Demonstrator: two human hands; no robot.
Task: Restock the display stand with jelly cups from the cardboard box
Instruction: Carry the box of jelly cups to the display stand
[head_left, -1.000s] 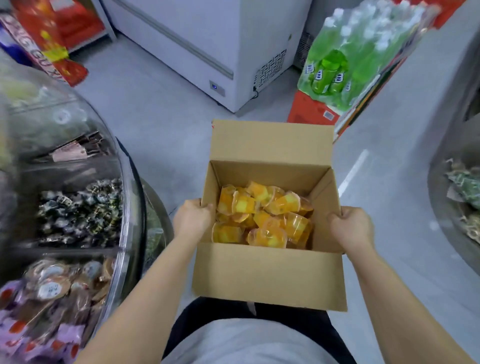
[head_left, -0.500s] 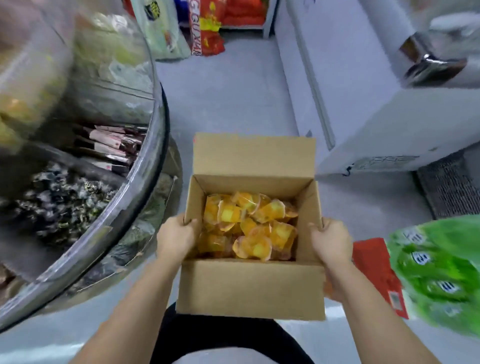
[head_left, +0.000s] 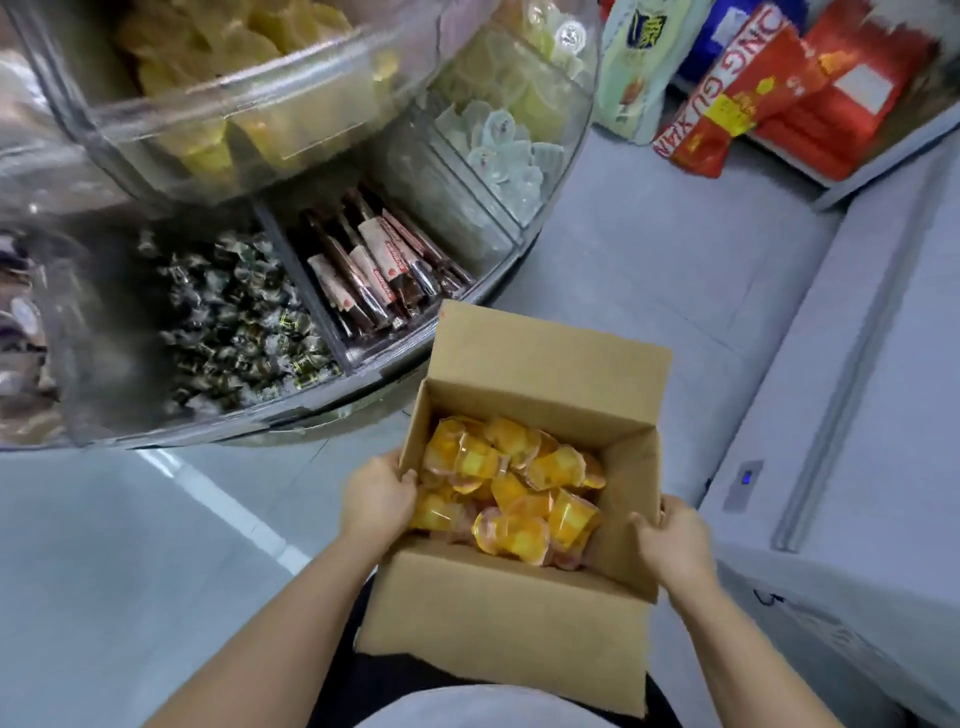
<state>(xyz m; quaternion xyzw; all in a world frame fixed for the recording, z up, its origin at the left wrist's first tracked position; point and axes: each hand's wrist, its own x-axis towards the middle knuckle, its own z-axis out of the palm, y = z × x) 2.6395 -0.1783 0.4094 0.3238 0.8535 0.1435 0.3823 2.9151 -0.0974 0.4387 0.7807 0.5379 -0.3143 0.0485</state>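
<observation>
I hold an open cardboard box (head_left: 498, 608) in front of my body. My left hand (head_left: 378, 498) grips its left wall and my right hand (head_left: 670, 540) grips its right wall. Inside lie several orange-yellow jelly cups (head_left: 511, 486) in a loose heap. The round, clear-walled display stand (head_left: 332, 104) fills the upper left, in tiers split into compartments. Its upper tier holds yellow jelly cups (head_left: 218, 57). The box's far flap stands up close to the stand's lower rim.
The lower tier holds dark wrapped candies (head_left: 234, 322), brown stick packs (head_left: 374, 265) and pale green jelly cups (head_left: 498, 140). A white chest freezer (head_left: 852, 415) stands at the right. Red snack bags (head_left: 769, 88) lie on a low shelf at the top right. Grey floor lies between.
My view has swung left toward the display stand, which now fills the upper left. The box has come close to the stand's rim. Both hands keep the same grip.
</observation>
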